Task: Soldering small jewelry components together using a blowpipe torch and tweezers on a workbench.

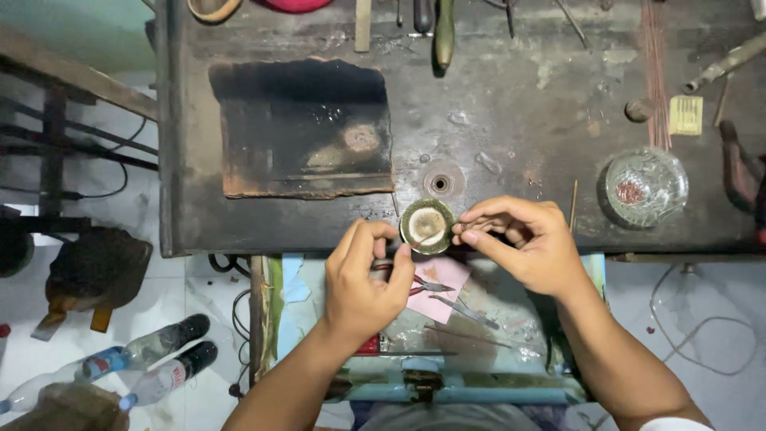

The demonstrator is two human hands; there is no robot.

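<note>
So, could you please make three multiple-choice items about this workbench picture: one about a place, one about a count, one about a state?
1. Where is the small round dish?
A. Between the two hands at the bench's near edge
B. On the floor
C. On the dark slab

2. How many bottles lie on the floor at the lower left?
A. None
B. At least two
C. Ten

3. How are the right hand's fingers?
A. Spread flat
B. Pinched together near the dish
C. Hidden

Key: 1 A, it sits between the left hand and the right; 2 B, two dark-capped bottles show clearly; 3 B, fingertips meet by the rim.
</note>
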